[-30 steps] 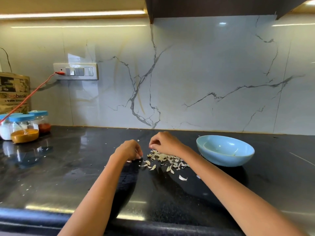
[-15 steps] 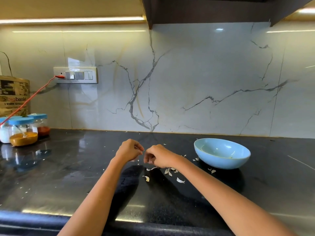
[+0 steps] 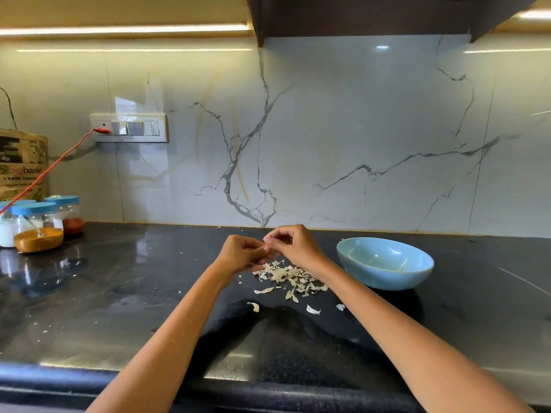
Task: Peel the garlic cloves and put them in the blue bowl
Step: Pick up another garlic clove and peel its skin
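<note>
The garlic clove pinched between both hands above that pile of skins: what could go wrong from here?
1. The garlic clove is tiny and pinched between the left hand and right hand; it could slip and drop among the peels, where it would be hard to spot.
2. The blue bowl sits apart to the right, so the clove must be carried over; a careless toss might miss it.
3. Loose skins could cling to the fingers and end up in the bowl.

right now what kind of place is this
Most likely a home kitchen: a dark polished countertop against a marble-look backsplash, blue-lidded spice jars at the left, and a wall switch panel with a cord plugged in.
</note>
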